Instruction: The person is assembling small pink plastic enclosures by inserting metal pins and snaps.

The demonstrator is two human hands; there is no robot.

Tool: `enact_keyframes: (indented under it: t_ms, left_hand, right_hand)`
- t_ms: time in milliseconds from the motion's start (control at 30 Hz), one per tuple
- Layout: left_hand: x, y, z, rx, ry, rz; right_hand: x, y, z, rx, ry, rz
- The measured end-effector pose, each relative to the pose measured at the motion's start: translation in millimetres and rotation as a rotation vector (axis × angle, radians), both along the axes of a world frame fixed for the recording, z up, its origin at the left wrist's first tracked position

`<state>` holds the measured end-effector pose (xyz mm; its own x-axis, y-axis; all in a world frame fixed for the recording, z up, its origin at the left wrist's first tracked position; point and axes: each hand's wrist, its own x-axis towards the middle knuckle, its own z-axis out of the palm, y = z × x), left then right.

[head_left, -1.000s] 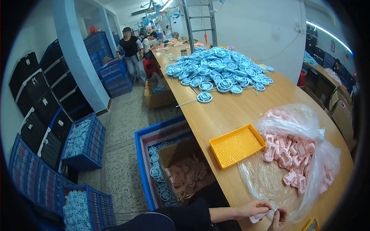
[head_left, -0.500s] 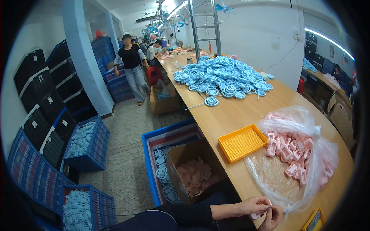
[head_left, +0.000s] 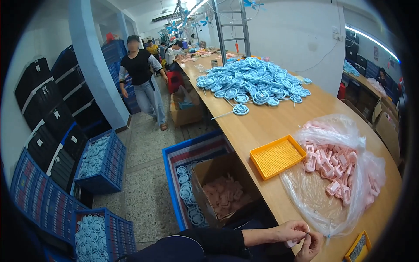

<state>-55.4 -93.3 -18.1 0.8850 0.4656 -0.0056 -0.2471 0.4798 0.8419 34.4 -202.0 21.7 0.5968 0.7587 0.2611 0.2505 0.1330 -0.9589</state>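
Observation:
Both my hands meet over the near edge of the table. My left hand (head_left: 291,231) is closed around a pale pink plastic part (head_left: 290,243), most of it hidden by the fingers. Fingertips of my right hand (head_left: 310,247) are pinched together against it, at something too small to make out. Just beyond lies a clear plastic bag (head_left: 305,209), its mouth spread open, with pink plastic parts (head_left: 338,163) heaped in it. A small yellow tray (head_left: 365,238) holding tiny grey pieces is to the right of my hands.
An orange-yellow perforated tray (head_left: 279,157) sits beside the bag. Light blue round plastic parts (head_left: 257,81) pile up farther along the table. Below the left edge stand a cardboard box (head_left: 205,196) of pink parts and a blue crate (head_left: 172,192). A person (head_left: 142,78) walks in the aisle.
The person in the aisle has come closer. My hands keep nearly the same pose at the pink part, while the whole view has shifted slightly.

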Motion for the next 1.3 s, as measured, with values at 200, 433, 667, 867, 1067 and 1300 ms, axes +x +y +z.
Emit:
enact_keyframes:
  t_ms: [200,433,667,867,1067,1300]
  left_hand:
    - [0,17,-5,0.148,-0.046,-0.003]
    - [-17,40,-7,0.663,0.067,0.251]
    - [-24,56,-4,0.786,0.213,0.156]
    - [-10,50,-11,0.628,0.183,0.116]
    - [11,41,-23,0.439,0.037,0.145]
    - [24,31,-26,0.146,0.06,-0.075]
  right_hand:
    - [8,11,-12,-0.031,0.012,0.014]
    - [25,30,-15,-0.261,0.078,0.268]
    - [30,45,0,-0.376,-0.169,0.315]
    - [43,39,-12,-0.361,-0.244,0.269]
    - [46,36,-19,-0.213,0.023,0.21]
    - [74,20,-79,-0.117,0.194,0.042]
